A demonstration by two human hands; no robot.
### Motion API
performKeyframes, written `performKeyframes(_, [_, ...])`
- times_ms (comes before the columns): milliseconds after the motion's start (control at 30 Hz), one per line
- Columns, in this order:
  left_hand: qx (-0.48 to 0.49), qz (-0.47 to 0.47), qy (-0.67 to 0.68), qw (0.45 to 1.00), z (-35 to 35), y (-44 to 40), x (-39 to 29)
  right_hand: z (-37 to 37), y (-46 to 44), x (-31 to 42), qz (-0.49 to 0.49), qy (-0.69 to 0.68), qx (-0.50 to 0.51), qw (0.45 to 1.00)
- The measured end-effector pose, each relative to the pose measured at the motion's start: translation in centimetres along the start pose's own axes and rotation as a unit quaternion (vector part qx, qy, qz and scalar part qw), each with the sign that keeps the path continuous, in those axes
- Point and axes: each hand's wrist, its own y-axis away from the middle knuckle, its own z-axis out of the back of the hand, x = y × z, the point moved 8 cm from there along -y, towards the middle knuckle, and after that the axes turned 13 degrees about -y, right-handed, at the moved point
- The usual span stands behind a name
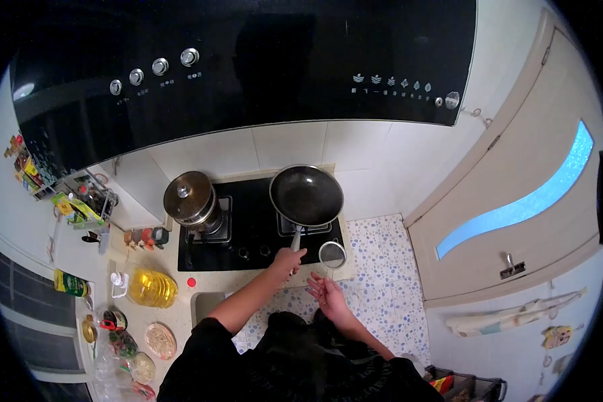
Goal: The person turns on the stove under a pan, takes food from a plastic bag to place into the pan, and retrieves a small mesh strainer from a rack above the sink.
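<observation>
Two hands checked. My left hand (288, 262) is clamped on the pan (306, 195) handle, bowl ahead; my right hand (327, 295) has fingers partly apart, strainer (332, 255) just ahead, grip undeterminable. Judged step: steadying the pan. Shifting it calls for level support, clearing the pot (190, 199) leftward; floor (382, 268) opens rightward.

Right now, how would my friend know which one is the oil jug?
Find the black stove. On the counter, just off its front left corner, sits the oil jug. Unlike the small jars nearby, it's big, with a white cap and bright yellow oil inside.
</observation>
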Motion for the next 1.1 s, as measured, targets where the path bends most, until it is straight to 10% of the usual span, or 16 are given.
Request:
performKeyframes(533, [0.152,0.012,0.079,0.985,1.8,1.8,2.5,-5.0,1.5,-0.4,0.042,0.109,0.114,0.987])
performKeyframes(1100, [0.043,-0.035,0.024,0.998,2.2,1.7,3.4,-4.0,1.4,-2.4,0.026,0.183,0.133,0.974])
